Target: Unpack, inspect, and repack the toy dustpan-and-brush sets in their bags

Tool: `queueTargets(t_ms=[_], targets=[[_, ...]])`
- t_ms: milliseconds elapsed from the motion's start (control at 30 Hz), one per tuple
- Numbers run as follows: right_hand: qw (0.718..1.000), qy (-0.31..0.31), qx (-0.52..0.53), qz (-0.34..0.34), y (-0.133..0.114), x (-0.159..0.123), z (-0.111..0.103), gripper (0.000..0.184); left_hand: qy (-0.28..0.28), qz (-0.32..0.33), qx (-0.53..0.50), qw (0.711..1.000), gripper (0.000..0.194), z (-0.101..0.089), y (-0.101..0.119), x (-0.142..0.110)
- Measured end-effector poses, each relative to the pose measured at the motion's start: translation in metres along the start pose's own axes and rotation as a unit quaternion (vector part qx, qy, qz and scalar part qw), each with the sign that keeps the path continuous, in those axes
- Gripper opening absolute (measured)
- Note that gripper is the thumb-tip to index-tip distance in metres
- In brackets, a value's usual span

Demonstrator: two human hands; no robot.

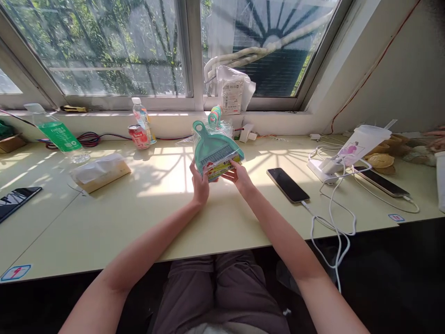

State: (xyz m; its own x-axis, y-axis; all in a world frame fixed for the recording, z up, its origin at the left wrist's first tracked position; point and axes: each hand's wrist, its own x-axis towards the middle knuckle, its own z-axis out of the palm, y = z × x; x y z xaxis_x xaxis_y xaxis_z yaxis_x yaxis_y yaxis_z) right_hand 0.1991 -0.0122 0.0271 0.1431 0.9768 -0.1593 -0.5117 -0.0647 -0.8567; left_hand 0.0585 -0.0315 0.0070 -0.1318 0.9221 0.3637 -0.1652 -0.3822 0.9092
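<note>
I hold up a packaged teal mini dustpan and brush set in clear plastic, with a yellow label along its lower edge. My left hand grips its lower left corner, fingers closed on the package. My right hand pinches the lower right edge at the label. The package is tilted, handle pointing up toward the window, above the pale yellow desk.
A black phone on a white cable lies right of my hands. A tissue pack, a red can and a bottle stand to the left. A charger stand, a cup and another phone sit at the right.
</note>
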Motion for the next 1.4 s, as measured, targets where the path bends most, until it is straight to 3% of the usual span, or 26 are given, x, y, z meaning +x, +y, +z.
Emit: queueTargets(t_ms=[300,467,633,1400], targets=[[0.997,0.060,-0.029,-0.030,-0.007,-0.001,-0.011,0.019,-0.027,0.028,0.016,0.999,0.073,-0.002,-0.002,-0.004],[0.997,0.056,-0.043,-0.024,-0.008,-0.002,-0.013,0.032,-0.035,0.071,0.041,0.996,0.070,-0.004,-0.008,0.000],[0.997,0.062,-0.048,-0.013,-0.008,-0.001,-0.014,0.031,-0.039,0.088,0.056,0.994,0.068,-0.005,-0.012,0.002],[0.990,0.087,-0.104,0.031,-0.002,0.004,-0.017,0.033,-0.041,0.065,0.058,0.995,0.065,-0.004,-0.009,0.001]])
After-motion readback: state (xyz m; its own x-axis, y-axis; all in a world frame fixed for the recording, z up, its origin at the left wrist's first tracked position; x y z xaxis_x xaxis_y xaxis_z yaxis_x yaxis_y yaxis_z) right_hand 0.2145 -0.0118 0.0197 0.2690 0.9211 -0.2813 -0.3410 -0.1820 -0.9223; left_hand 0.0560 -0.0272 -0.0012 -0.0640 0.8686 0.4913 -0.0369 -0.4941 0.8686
